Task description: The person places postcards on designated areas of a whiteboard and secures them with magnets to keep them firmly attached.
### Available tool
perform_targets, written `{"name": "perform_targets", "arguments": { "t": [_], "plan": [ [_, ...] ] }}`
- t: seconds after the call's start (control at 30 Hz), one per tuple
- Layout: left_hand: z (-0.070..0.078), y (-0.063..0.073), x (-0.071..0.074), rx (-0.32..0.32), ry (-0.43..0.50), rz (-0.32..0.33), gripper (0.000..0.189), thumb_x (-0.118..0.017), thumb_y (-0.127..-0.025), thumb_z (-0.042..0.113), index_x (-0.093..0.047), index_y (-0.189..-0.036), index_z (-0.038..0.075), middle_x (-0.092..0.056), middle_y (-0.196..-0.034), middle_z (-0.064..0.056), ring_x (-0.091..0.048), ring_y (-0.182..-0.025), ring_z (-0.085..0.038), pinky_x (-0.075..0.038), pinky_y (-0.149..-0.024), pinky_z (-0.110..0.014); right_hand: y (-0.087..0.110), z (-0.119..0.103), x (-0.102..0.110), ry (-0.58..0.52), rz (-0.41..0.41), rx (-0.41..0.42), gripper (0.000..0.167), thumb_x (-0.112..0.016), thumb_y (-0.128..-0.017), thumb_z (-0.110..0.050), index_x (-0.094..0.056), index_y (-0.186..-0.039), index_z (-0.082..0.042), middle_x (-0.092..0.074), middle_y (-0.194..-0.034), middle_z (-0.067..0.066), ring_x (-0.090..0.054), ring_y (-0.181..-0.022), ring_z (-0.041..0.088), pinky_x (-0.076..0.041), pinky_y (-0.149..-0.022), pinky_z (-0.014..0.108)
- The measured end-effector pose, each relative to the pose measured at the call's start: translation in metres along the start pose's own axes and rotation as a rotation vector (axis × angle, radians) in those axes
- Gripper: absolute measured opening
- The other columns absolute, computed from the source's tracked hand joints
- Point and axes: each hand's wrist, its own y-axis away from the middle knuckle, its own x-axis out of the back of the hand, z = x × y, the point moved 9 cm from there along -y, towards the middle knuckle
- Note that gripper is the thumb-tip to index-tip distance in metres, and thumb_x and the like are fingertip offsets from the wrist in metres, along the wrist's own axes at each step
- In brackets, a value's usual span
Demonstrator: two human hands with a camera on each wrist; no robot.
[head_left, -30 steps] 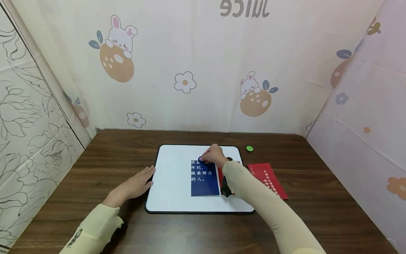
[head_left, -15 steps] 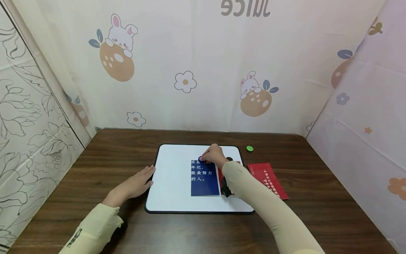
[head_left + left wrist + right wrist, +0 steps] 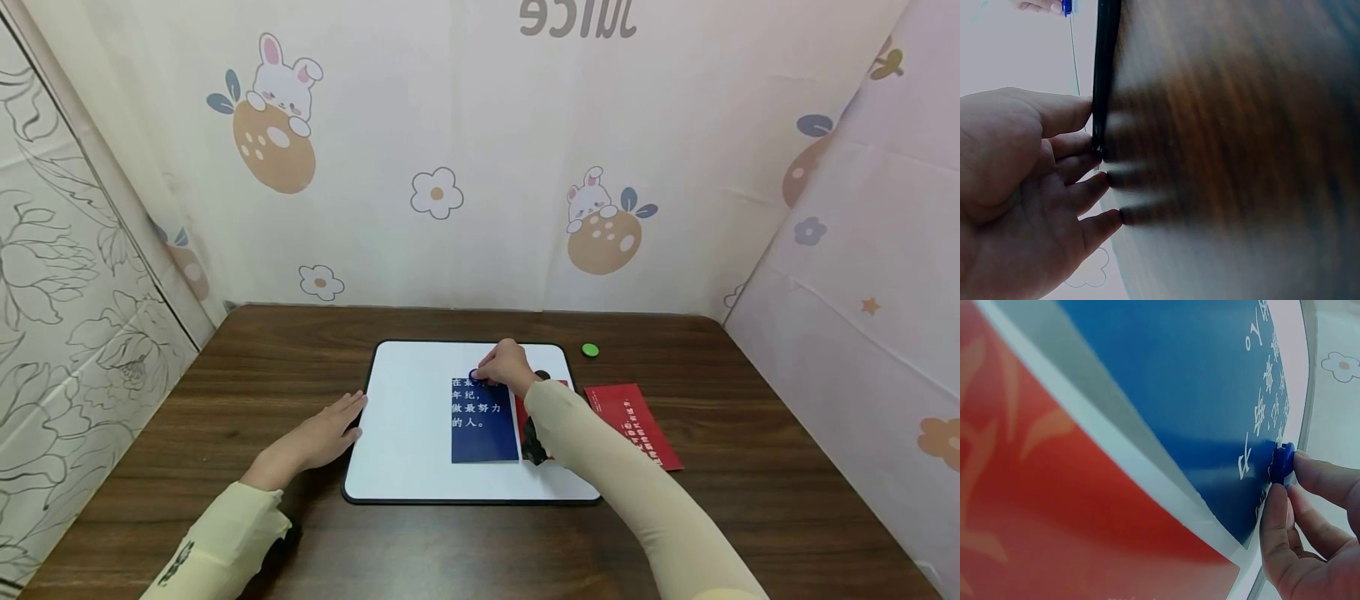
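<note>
My left hand (image 3: 318, 437) rests at the left edge of a whiteboard (image 3: 401, 433) on the table. In the left wrist view its thumb and fingertips touch the board's dark rim (image 3: 1104, 81). My right hand (image 3: 508, 368) pinches a round blue magnet (image 3: 1282, 461) between thumb and fingers. The magnet sits at the top edge of a dark blue card (image 3: 483, 442) with white Chinese writing, which lies on the board. Beside it lies a red card (image 3: 1085, 512), mostly hidden by my right forearm in the head view.
A dark round magnet (image 3: 542, 376) shows at the red card's top, partly behind my right wrist. On the brown wooden table (image 3: 420, 550), right of the board, are a green round magnet (image 3: 590, 350) and another red card (image 3: 637, 425). A patterned curtain (image 3: 480, 150) hangs behind.
</note>
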Motion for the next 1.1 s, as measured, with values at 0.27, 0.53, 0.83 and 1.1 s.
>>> {"name": "perform_targets", "arguments": {
  "t": [0.27,0.53,0.83,1.1],
  "plan": [
    [-0.001,0.0,0.0,0.004,0.004,0.002,0.053,-0.048,-0.099,0.01,-0.029,-0.144,-0.01,-0.024,-0.15,-0.028,-0.02,-0.138,-0.044,-0.021,-0.108,-0.058,0.0,-0.001,0.0,0.002,-0.001,0.001,0.015,-0.079,-0.08,-0.014,-0.074,-0.086,-0.001,-0.068,-0.076,0.008,-0.064,-0.067,0.018,-0.055,-0.073,0.031],
    [-0.001,-0.001,0.0,0.009,-0.002,-0.007,0.054,-0.048,-0.099,0.011,-0.029,-0.145,-0.01,-0.024,-0.151,-0.027,-0.019,-0.139,-0.043,-0.02,-0.109,-0.058,-0.002,0.002,0.002,0.009,-0.017,-0.025,0.015,-0.078,-0.081,-0.018,-0.075,-0.083,-0.003,-0.068,-0.073,0.006,-0.064,-0.065,0.018,-0.055,-0.075,0.032],
    [0.001,0.001,0.001,0.003,0.006,-0.013,0.054,-0.049,-0.098,0.011,-0.03,-0.144,-0.01,-0.025,-0.15,-0.029,-0.02,-0.138,-0.044,-0.021,-0.108,-0.058,0.003,-0.002,0.017,-0.044,-0.032,-0.054,0.016,-0.077,-0.082,-0.018,-0.076,-0.087,-0.003,-0.069,-0.088,0.01,-0.066,-0.076,0.021,-0.054,-0.081,0.035],
    [-0.002,-0.001,-0.001,-0.003,-0.001,-0.012,0.054,-0.049,-0.099,0.011,-0.03,-0.144,-0.011,-0.024,-0.15,-0.029,-0.02,-0.138,-0.044,-0.021,-0.108,-0.058,0.009,0.003,0.039,-0.066,-0.009,-0.084,0.019,-0.076,-0.082,-0.018,-0.074,-0.092,-0.002,-0.068,-0.097,0.013,-0.068,-0.085,0.026,-0.054,-0.084,0.038]
  ]
}}
